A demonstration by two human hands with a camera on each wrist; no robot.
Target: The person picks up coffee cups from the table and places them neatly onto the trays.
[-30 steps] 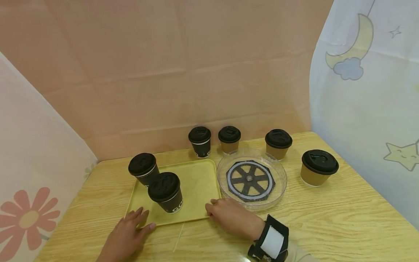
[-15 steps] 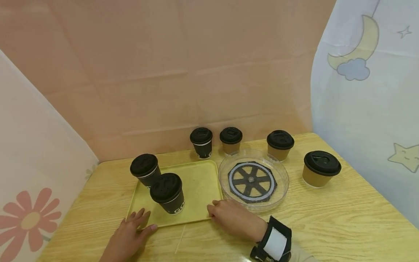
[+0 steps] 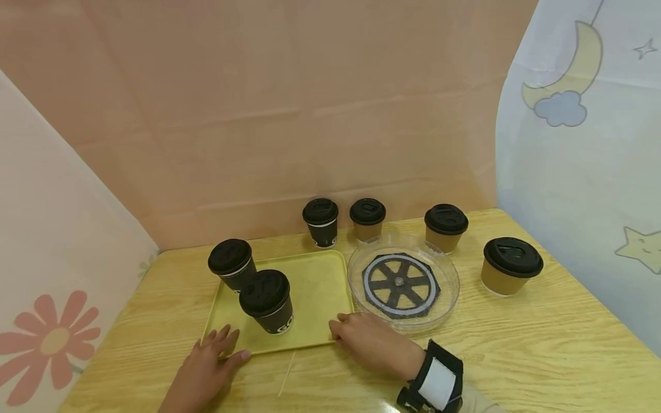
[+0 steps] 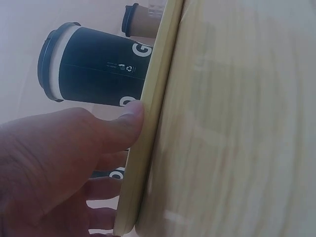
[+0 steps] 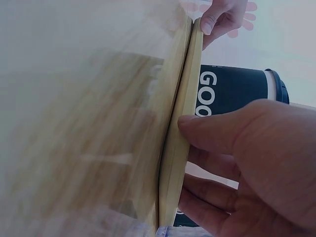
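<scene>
A yellow tray (image 3: 316, 298) lies on the wooden table, bearing two black paper coffee cups with black lids. One cup (image 3: 276, 318) stands nearer the front; the other cup (image 3: 242, 278) is behind it to the left. My left hand (image 3: 203, 370) rests at the tray's front left corner, fingers spread, with the thumb (image 4: 132, 116) touching the front rim. At the front right corner my right hand (image 3: 374, 344) holds the rim with curled fingers, its thumb (image 5: 205, 131) against the outer side. The right fingertips are partly hidden in the head view.
A clear round dish (image 3: 450, 292) with a dark wheel-shaped pattern sits just right of the tray. Behind them stand a black cup (image 3: 322, 232) and a brown cup (image 3: 368, 230). Two more brown lidded cups, a rear cup (image 3: 443, 238) and a front cup (image 3: 503, 281), are on the right.
The head view has shifted slightly, so everything appears a little further right. Both hands stay at the tray's front corners, and the cups keep their places.
</scene>
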